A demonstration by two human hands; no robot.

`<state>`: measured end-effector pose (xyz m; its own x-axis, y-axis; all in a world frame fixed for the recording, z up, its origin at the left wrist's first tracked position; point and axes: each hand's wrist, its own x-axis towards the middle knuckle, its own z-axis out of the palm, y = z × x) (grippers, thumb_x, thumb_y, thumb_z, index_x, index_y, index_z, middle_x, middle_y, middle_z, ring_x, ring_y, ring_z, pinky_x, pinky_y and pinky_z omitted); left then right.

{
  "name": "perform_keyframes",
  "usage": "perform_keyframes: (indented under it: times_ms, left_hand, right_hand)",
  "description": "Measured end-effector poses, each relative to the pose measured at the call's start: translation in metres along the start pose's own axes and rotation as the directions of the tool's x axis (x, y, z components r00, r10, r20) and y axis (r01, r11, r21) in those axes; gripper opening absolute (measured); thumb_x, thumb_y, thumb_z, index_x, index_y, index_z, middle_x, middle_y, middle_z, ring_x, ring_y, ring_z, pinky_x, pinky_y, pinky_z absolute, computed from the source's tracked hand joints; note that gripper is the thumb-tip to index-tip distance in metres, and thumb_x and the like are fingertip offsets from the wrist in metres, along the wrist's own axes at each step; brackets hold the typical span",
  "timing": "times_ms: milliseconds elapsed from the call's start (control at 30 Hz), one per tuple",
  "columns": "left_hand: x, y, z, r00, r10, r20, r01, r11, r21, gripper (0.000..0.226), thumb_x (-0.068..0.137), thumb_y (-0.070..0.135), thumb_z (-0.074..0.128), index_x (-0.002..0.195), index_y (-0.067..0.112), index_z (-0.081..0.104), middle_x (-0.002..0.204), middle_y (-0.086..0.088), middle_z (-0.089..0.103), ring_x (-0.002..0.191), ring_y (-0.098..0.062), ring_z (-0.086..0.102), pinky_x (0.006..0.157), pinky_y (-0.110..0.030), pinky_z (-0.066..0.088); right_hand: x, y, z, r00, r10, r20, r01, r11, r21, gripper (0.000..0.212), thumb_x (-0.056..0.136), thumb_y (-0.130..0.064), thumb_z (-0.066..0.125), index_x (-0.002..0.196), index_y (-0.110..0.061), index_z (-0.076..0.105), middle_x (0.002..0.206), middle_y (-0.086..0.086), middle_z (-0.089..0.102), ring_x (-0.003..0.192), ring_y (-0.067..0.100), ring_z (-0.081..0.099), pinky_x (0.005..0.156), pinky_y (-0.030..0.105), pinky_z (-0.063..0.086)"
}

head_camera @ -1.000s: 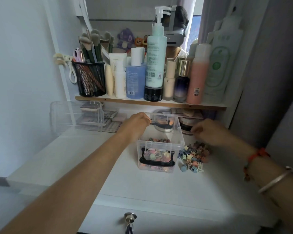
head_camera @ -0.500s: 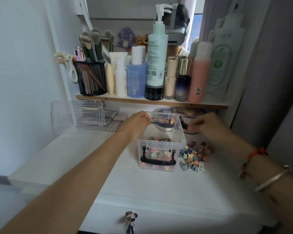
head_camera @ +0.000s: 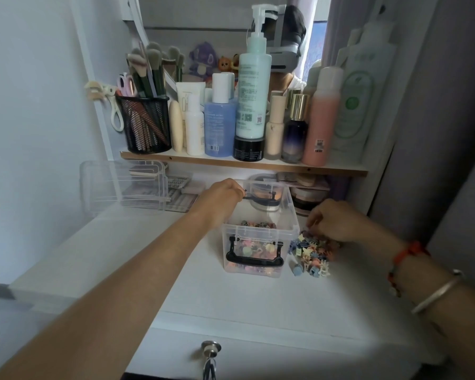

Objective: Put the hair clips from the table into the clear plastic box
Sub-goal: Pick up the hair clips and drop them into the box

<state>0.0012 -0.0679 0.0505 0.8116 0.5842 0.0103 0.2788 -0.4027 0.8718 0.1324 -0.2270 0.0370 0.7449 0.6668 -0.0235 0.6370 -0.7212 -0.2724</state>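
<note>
A clear plastic box [head_camera: 259, 231] with black handles stands on the white table, with several coloured hair clips lying in its bottom. My left hand [head_camera: 220, 200] grips the box's far left rim. A pile of small coloured hair clips [head_camera: 311, 252] lies on the table just right of the box. My right hand [head_camera: 331, 222] is down on the far side of that pile, fingers curled onto the clips; whether a clip is pinched between them is hidden.
A clear lid [head_camera: 124, 187] leans at the back left. A wooden shelf [head_camera: 242, 164] above carries bottles and a black mesh brush cup [head_camera: 146, 123]. Jars sit under the shelf behind the box. A drawer knob [head_camera: 211, 348] is at the table front.
My right hand, which was raised near the box's right rim half a second ago, has dropped back onto the pile of clips. My left hand stays on the box.
</note>
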Motion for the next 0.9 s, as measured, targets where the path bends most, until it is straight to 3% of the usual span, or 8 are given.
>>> perform_keyframes:
  times_ms: [67,200,300,367,467,567,700,900]
  left_hand:
    - [0.0,0.0,0.0,1.0,0.0,-0.001,0.0,1.0,0.001,0.022,0.09,0.013,0.037,0.078,0.024,0.051,0.1,0.001,0.051,0.088,-0.023,0.05,0.06,-0.026,0.034]
    - [-0.001,-0.001,0.0,1.0,-0.005,-0.001,0.005,1.0,0.005,0.022,0.09,0.014,0.037,0.077,0.025,0.051,0.099,0.001,0.051,0.088,-0.023,0.051,0.059,-0.025,0.035]
    - [-0.001,0.0,0.0,1.0,-0.008,0.001,0.008,1.0,-0.001,0.018,0.09,0.013,0.037,0.084,0.022,0.052,0.101,0.001,0.051,0.088,-0.023,0.05,0.057,-0.025,0.034]
    - [-0.001,0.001,0.0,1.0,-0.009,0.002,0.009,1.0,-0.004,0.019,0.091,0.012,0.037,0.084,0.021,0.052,0.1,0.001,0.051,0.088,-0.023,0.05,0.056,-0.025,0.034]
    - [-0.001,0.002,0.001,1.0,0.0,0.008,0.0,1.0,-0.001,0.021,0.091,0.01,0.036,0.086,0.018,0.054,0.096,0.002,0.05,0.088,-0.024,0.049,0.058,-0.025,0.033]
    - [0.0,0.001,0.001,1.0,0.003,0.005,-0.003,1.0,0.002,0.023,0.091,0.01,0.035,0.086,0.019,0.055,0.091,0.004,0.049,0.088,-0.023,0.049,0.059,-0.025,0.033]
    - [0.003,-0.001,0.001,1.0,-0.012,-0.012,0.012,1.0,-0.008,0.028,0.091,0.012,0.037,0.069,0.027,0.048,0.082,0.007,0.049,0.086,-0.024,0.05,0.061,-0.027,0.035]
    - [0.004,-0.001,0.002,1.0,-0.021,-0.011,0.021,1.0,-0.009,0.029,0.091,0.014,0.037,0.069,0.028,0.049,0.079,0.01,0.047,0.088,-0.024,0.05,0.062,-0.027,0.035]
  right_hand:
    - [0.001,0.0,0.001,1.0,0.02,-0.007,-0.02,1.0,0.024,0.019,0.085,-0.007,0.058,0.095,-0.012,0.073,0.105,0.008,0.071,0.086,0.018,0.063,0.062,0.018,0.045]
    - [0.006,-0.003,-0.004,0.973,0.046,-0.226,0.002,0.979,0.206,0.013,0.081,-0.006,0.064,0.087,-0.013,0.073,0.1,0.007,0.072,0.094,0.018,0.063,0.076,0.02,0.046]
    - [-0.004,-0.022,-0.025,0.944,0.005,-0.33,0.217,0.744,0.632,0.013,0.082,-0.004,0.064,0.093,-0.008,0.069,0.093,0.013,0.066,0.074,0.015,0.057,0.061,0.007,0.043]
    - [-0.009,-0.031,-0.035,0.956,-0.089,-0.278,0.273,0.609,0.745,0.019,0.083,-0.006,0.062,0.101,-0.006,0.067,0.095,0.02,0.065,0.076,0.019,0.055,0.068,0.012,0.045]
    - [-0.004,-0.022,-0.035,0.966,-0.083,-0.245,0.221,0.754,0.618,0.022,0.085,-0.007,0.06,0.107,-0.008,0.066,0.099,0.01,0.064,0.077,0.013,0.057,0.067,0.006,0.045]
    - [0.003,0.008,-0.02,0.984,0.024,-0.178,0.019,0.971,0.238,0.022,0.086,-0.007,0.059,0.105,-0.008,0.069,0.11,0.008,0.068,0.096,0.018,0.06,0.079,0.018,0.041]
    - [0.003,0.028,-0.004,0.995,0.1,0.022,-0.101,0.993,0.058,0.017,0.082,-0.008,0.062,0.095,-0.004,0.072,0.099,0.012,0.07,0.087,0.02,0.06,0.065,0.022,0.044]
    - [0.009,0.026,-0.001,0.995,0.087,-0.047,-0.079,0.985,0.153,0.015,0.081,-0.008,0.061,0.088,-0.009,0.075,0.096,0.012,0.072,0.082,0.018,0.06,0.06,0.021,0.043]
